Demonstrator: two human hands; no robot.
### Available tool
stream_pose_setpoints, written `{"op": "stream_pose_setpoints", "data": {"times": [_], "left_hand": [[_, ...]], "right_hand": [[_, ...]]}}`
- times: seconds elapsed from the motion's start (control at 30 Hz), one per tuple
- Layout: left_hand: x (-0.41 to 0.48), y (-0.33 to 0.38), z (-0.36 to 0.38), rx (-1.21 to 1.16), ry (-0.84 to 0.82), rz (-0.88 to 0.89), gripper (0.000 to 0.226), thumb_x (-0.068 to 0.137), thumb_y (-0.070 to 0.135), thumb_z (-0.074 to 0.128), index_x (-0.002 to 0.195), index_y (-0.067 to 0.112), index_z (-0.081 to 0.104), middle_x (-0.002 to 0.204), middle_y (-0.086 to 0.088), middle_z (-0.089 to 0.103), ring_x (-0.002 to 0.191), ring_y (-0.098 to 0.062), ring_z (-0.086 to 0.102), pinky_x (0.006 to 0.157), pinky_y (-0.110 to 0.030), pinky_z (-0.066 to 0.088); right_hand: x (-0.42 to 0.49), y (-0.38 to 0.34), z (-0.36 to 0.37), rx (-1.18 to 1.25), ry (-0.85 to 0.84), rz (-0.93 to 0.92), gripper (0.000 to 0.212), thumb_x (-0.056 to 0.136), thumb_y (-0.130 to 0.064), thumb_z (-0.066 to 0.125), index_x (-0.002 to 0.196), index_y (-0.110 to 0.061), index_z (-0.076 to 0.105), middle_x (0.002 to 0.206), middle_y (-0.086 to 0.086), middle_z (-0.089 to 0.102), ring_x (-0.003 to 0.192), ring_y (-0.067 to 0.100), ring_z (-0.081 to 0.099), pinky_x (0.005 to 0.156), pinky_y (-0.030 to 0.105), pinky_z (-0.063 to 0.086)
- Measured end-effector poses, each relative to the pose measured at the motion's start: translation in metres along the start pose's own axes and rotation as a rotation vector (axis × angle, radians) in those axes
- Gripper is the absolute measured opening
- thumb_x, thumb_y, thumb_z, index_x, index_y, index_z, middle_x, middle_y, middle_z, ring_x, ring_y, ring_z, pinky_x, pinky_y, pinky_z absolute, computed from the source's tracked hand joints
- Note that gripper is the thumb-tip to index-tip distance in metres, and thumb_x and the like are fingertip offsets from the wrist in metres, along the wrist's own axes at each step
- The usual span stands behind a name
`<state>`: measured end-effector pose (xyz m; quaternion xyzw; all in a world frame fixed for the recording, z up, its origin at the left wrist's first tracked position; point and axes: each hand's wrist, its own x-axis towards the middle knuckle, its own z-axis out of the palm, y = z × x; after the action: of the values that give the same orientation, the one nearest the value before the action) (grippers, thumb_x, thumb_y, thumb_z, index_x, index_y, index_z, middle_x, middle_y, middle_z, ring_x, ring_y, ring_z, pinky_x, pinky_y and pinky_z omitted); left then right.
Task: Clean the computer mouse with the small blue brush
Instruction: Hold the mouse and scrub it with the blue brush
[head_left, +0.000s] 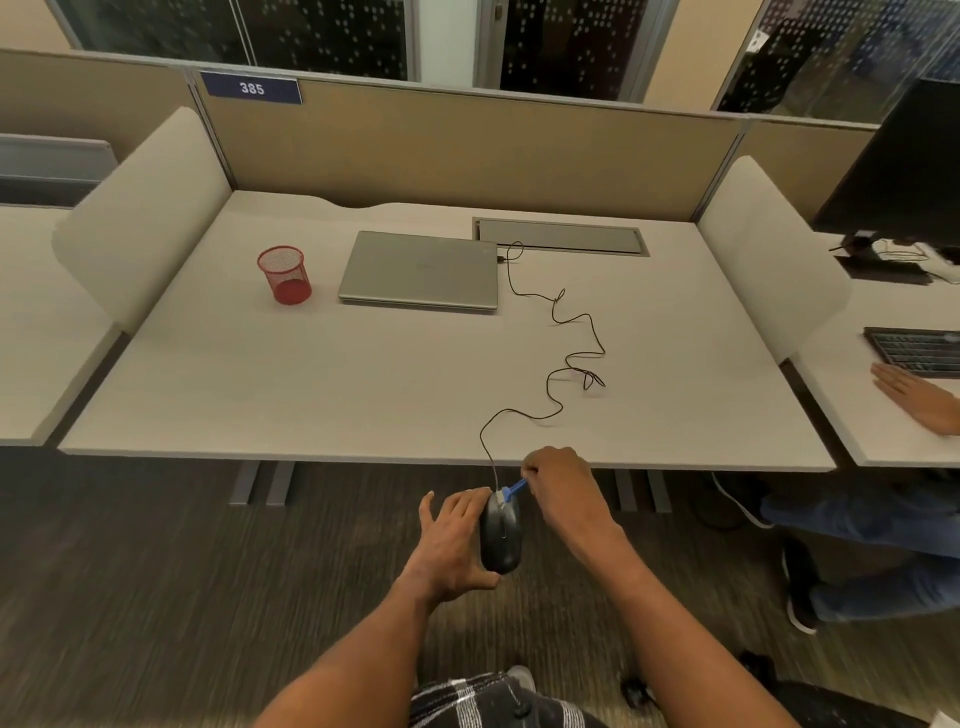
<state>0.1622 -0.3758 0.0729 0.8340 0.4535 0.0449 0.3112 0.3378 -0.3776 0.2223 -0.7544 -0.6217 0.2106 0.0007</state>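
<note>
A dark grey computer mouse (501, 535) is held in the air just in front of the desk's near edge, over the carpet. My left hand (451, 540) grips its left side and rear end. My right hand (558, 486) pinches the small blue brush (514, 489), whose pale bristle tip touches the front end of the mouse. The mouse's thin black cable (566, 358) snakes back over the desk to the closed laptop.
On the desk (260, 395) lie a closed silver laptop (421, 270), a red mesh cup (284, 274) and a cable hatch (561, 236). Another person's hand (914, 397) and legs are at the right, by a black keyboard (917, 351) and monitor (904, 166).
</note>
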Motion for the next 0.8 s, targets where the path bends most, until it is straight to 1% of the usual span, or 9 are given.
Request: {"op": "stream_pose_setpoints", "data": {"times": [0.13, 0.27, 0.37, 0.43, 0.5, 0.6, 0.67, 0.73, 0.8], "left_hand": [[-0.003, -0.003, 0.003, -0.001, 0.008, -0.003, 0.117, 0.067, 0.07, 0.075, 0.159, 0.033, 0.012, 0.163, 0.007, 0.029, 0.154, -0.017, 0.022, 0.125, -0.065, -0.009], [-0.001, -0.004, 0.002, -0.024, 0.021, -0.013, 0.118, 0.065, 0.068, 0.076, 0.159, 0.034, 0.012, 0.163, 0.009, 0.03, 0.154, -0.016, 0.022, 0.125, -0.064, -0.011], [-0.001, -0.006, 0.0, -0.02, 0.027, -0.033, 0.119, 0.066, 0.07, 0.075, 0.16, 0.033, 0.012, 0.164, 0.008, 0.029, 0.155, -0.017, 0.019, 0.125, -0.064, -0.01], [-0.002, -0.007, 0.0, -0.03, 0.033, -0.05, 0.119, 0.066, 0.071, 0.075, 0.16, 0.033, 0.012, 0.164, 0.007, 0.029, 0.155, -0.017, 0.019, 0.125, -0.064, -0.009], [-0.002, -0.008, 0.0, -0.037, 0.033, -0.05, 0.119, 0.066, 0.071, 0.075, 0.16, 0.032, 0.013, 0.164, 0.007, 0.03, 0.154, -0.017, 0.02, 0.125, -0.064, -0.009], [-0.003, -0.008, 0.002, -0.051, 0.04, -0.046, 0.119, 0.065, 0.072, 0.073, 0.159, 0.033, 0.014, 0.163, 0.007, 0.031, 0.154, -0.017, 0.021, 0.125, -0.063, -0.011], [-0.003, -0.008, 0.002, -0.054, 0.031, -0.06, 0.12, 0.064, 0.074, 0.071, 0.16, 0.032, 0.013, 0.164, 0.007, 0.029, 0.155, -0.017, 0.019, 0.125, -0.063, -0.011], [-0.002, -0.007, 0.003, -0.054, 0.026, -0.072, 0.122, 0.062, 0.078, 0.067, 0.161, 0.031, 0.013, 0.165, 0.006, 0.028, 0.155, -0.017, 0.019, 0.125, -0.063, -0.011], [-0.003, -0.008, 0.003, -0.06, 0.022, -0.078, 0.122, 0.062, 0.078, 0.066, 0.161, 0.031, 0.013, 0.165, 0.006, 0.028, 0.155, -0.017, 0.019, 0.125, -0.063, -0.012]], "right_hand": [[0.008, -0.001, -0.005, 0.067, -0.127, 0.02, 0.017, 0.101, -0.018, 0.063, 0.104, -0.009, 0.077, 0.102, 0.01, 0.075, 0.094, 0.022, 0.072, 0.092, 0.033, 0.058], [0.003, 0.003, 0.001, 0.075, 0.04, -0.031, 0.02, 0.105, -0.02, 0.056, 0.103, -0.01, 0.074, 0.101, 0.008, 0.073, 0.093, 0.019, 0.069, 0.089, 0.033, 0.057], [0.0, 0.011, 0.011, 0.147, -0.111, -0.022, 0.016, 0.102, -0.021, 0.061, 0.099, -0.015, 0.076, 0.09, 0.002, 0.073, 0.08, 0.011, 0.067, 0.075, 0.023, 0.051], [-0.003, 0.016, 0.018, 0.152, -0.176, -0.028, 0.012, 0.1, -0.023, 0.064, 0.099, -0.019, 0.076, 0.086, -0.004, 0.069, 0.077, 0.006, 0.064, 0.075, 0.02, 0.046], [-0.008, 0.021, 0.024, 0.213, -0.062, -0.037, 0.012, 0.101, -0.023, 0.064, 0.098, -0.023, 0.075, 0.083, -0.011, 0.066, 0.078, 0.001, 0.061, 0.076, 0.018, 0.045], [-0.016, 0.027, 0.033, 0.31, 0.155, -0.065, 0.013, 0.101, -0.022, 0.064, 0.095, -0.025, 0.075, 0.077, -0.017, 0.063, 0.076, -0.002, 0.061, 0.07, 0.011, 0.042], [-0.016, 0.033, 0.038, 0.29, 0.098, -0.06, 0.012, 0.1, -0.022, 0.065, 0.098, -0.027, 0.076, 0.077, -0.018, 0.063, 0.076, -0.003, 0.061, 0.067, 0.01, 0.041], [-0.014, 0.04, 0.043, 0.24, -0.034, -0.025, 0.012, 0.099, -0.022, 0.067, 0.103, -0.027, 0.077, 0.08, -0.018, 0.062, 0.077, -0.004, 0.06, 0.064, 0.009, 0.038], [-0.013, 0.044, 0.046, 0.203, -0.069, -0.008, 0.012, 0.099, -0.023, 0.067, 0.105, -0.027, 0.077, 0.086, -0.018, 0.063, 0.078, -0.003, 0.059, 0.065, 0.008, 0.038]]}}
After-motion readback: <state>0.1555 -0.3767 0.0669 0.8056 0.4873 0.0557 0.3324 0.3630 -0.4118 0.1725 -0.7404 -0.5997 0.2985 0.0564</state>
